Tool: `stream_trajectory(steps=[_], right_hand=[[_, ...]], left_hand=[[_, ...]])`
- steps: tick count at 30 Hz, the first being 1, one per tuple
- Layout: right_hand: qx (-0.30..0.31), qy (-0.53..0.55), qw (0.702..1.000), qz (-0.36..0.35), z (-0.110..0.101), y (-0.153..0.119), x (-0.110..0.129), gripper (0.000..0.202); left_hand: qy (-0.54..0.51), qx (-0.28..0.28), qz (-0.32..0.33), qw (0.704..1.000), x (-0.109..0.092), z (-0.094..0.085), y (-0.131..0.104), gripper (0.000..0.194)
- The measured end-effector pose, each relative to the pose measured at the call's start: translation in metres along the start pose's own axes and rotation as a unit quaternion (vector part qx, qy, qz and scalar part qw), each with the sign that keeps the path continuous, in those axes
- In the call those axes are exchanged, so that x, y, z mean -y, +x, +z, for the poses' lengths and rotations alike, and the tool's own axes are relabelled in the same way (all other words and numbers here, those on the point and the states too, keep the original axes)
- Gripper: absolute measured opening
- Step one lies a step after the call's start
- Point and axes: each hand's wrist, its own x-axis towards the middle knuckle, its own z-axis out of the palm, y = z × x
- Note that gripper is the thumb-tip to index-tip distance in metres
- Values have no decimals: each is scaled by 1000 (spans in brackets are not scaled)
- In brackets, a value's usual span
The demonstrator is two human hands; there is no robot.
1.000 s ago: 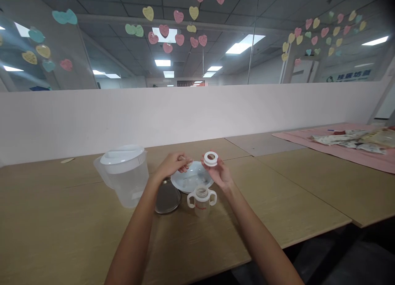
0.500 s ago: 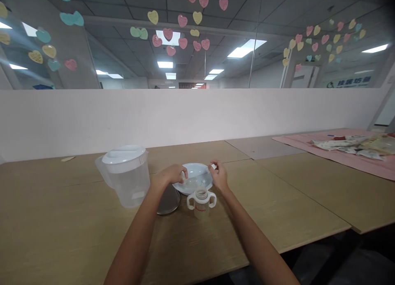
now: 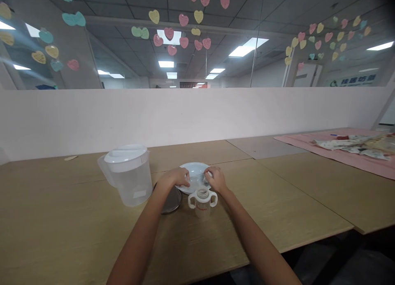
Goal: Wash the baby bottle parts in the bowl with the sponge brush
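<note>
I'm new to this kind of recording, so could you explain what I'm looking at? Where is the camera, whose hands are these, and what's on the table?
There is no machine here: a person works bare-handed, and a head-worn camera looks forward and down past their arms. Both hands are at a white bowl. The right hand pinches a small white piece; whether the left hand holds anything is unclear. On the table, an open bottle with two handles stands in front of the bowl. To the left are a dark tray and a lidded jug. A pink cloth lies far right.
</note>
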Motion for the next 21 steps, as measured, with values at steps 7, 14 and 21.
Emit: stream_trajectory(steps=[7, 14, 21], right_hand=[[43, -82, 996, 8, -1, 1, 2, 23], [79, -119, 990, 11, -2, 2, 5, 23], [33, -145, 989, -5, 5, 0, 3, 25]], left_hand=[[58, -18, -11, 998, -11, 5, 0, 30], [78, -26, -35, 996, -16, 6, -3, 24], [-67, -299, -4, 952, 10, -51, -68, 36]])
